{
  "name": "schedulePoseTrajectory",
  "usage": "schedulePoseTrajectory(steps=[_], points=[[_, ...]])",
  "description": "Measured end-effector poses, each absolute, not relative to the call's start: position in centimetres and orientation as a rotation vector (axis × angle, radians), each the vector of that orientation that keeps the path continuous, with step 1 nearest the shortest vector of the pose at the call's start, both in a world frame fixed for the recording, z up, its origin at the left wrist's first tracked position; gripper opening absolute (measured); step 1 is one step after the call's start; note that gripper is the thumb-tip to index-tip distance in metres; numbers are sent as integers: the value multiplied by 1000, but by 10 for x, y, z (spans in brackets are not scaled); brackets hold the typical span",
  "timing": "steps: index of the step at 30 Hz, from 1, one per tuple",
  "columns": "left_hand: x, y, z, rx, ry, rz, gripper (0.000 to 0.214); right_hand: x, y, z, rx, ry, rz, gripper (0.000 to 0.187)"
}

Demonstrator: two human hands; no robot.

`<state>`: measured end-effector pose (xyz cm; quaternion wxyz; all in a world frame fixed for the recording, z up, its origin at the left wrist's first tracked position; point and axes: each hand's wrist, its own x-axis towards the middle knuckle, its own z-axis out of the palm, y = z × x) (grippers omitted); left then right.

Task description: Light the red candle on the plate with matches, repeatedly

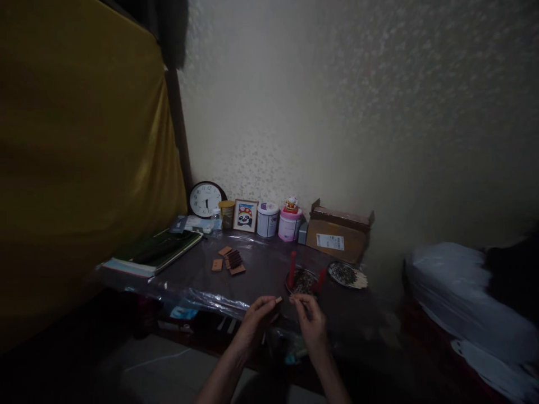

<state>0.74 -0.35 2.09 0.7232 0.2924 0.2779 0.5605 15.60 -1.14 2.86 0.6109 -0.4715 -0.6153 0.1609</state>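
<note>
Pieces in Both Hands, No Flame Seen

The left hand holds a small tan piece. The right hand pinches a tiny pale thing, too small to identify. Both are at the front edge of the bench, near but apart. Picking up seems done; the red candles show no flame, and other tan pieces lie aside.

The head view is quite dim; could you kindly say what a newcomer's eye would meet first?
Probably the big yellow cloth hanging along the left side, the boldest colour. Next, perhaps, the pale-faced clock at the back left of the table, then two red candles by a round dish near the front.
</note>
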Motion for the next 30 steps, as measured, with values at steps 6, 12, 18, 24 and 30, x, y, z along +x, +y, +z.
schedulePoseTrajectory(steps=[6, 12, 18, 24, 30], points=[[6, -18, 40, 674, 565, 1228, 17, 149, -27, 56, -1024, -1418, 170, 10], [9, -25, 48, 664, 458, 1267, 15, 148, -31, 51, -977, -1606, -29, 13], [9, -28, 50, 633, 497, 1296, 11, 149, -43, 71, -938, -1477, -48, 13], [11, -32, 61, 669, 468, 1314, 13, 157, -32, 51, -1002, -1606, 0, 13], [8, -35, 53, 638, 536, 1304, 14, 174, -18, 36, -1165, -1238, 160, 18]])
